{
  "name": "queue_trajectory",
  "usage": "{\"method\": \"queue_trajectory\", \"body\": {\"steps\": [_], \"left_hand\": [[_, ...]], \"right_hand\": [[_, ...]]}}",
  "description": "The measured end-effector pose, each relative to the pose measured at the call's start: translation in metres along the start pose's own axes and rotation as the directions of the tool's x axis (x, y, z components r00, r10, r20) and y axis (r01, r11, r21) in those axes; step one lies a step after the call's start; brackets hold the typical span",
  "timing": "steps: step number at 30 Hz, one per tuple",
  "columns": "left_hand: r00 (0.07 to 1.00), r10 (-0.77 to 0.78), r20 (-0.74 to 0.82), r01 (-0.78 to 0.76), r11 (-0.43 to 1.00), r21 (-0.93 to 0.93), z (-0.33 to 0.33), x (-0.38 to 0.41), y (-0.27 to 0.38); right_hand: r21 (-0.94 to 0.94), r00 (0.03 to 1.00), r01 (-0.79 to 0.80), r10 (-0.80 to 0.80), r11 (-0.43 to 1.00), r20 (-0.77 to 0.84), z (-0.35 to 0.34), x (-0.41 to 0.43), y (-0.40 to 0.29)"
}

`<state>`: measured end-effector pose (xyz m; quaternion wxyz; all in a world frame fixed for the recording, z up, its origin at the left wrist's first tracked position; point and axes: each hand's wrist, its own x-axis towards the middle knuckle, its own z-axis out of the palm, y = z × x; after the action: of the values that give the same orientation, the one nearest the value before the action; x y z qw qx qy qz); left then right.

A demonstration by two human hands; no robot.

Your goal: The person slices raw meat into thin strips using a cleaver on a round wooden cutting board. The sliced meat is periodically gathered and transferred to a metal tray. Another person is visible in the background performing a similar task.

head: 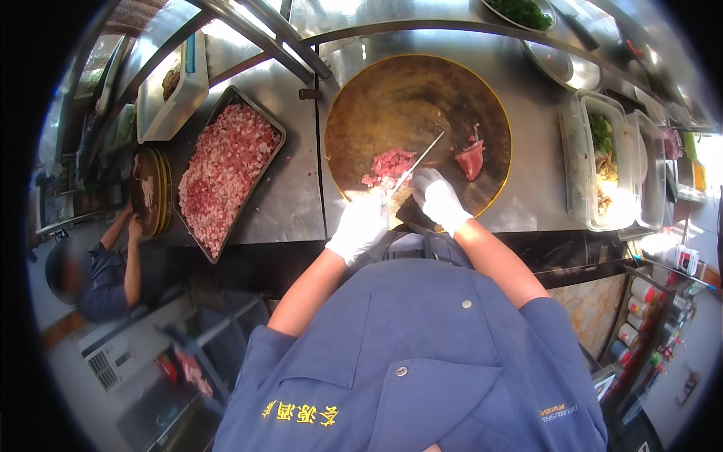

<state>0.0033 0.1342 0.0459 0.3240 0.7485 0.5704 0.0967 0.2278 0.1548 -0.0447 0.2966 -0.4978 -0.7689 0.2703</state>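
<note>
My left hand (pixel 361 223), in a white glove, grips a knife (pixel 421 158) whose blade shows edge-on as a thin bright line. The blade slants up and right over a round wooden chopping block (pixel 406 101) with a yellow rim. Diced pink meat (pixel 393 164) lies along the blade's left side, partly hidden by the blade and glove. Close to the blade's right, my right hand (pixel 439 200), also gloved in white, rests low with bent fingers. Whatever lies under those fingers is hidden. A larger piece of red meat (pixel 470 160) sits farther right on the block.
A dark tray (pixel 278 125) of diced meat stands left on the steel counter (pixel 288 192). Plastic containers (pixel 573 164) with greens and other food are at right. A metal rail (pixel 406 25) crosses the back. Another person's hands (pixel 135 226) touch stacked chopping blocks (pixel 161 192) at far left.
</note>
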Motion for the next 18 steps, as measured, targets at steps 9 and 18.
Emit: {"method": "queue_trajectory", "body": {"steps": [9, 18], "left_hand": [[0.971, 0.196, -0.135, -0.176, 0.974, 0.145, 0.042, 0.039, -0.006], [1.0, 0.025, 0.011, -0.026, 0.997, 0.07, 0.006, 0.006, -0.002]], "right_hand": [[-0.078, 0.991, 0.037, -0.026, 0.996, 0.128, 0.004, 0.001, 0.008], [-0.011, 1.0, -0.015, 0.015, 1.0, -0.007, -0.003, -0.012, 0.004]]}}
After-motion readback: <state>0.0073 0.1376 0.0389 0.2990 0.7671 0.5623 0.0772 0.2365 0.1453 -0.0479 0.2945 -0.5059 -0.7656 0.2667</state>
